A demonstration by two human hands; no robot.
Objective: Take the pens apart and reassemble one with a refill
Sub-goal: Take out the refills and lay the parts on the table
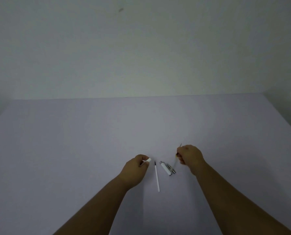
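Observation:
My left hand (138,168) is closed around a short white pen barrel (148,160), whose end sticks out past my fingers. My right hand (191,157) pinches a thin clear refill (175,164); its tip pokes up above my knuckles and its lower end slants down to the left. Between my hands a white refill with a dark tip (157,177) lies on the table. Just right of it rests a white pen cap with silver clip (167,168).
The work surface is a pale lilac-grey table (73,150) that reaches to a plain wall (141,48) at the back. Both forearms come in from the bottom edge of the view.

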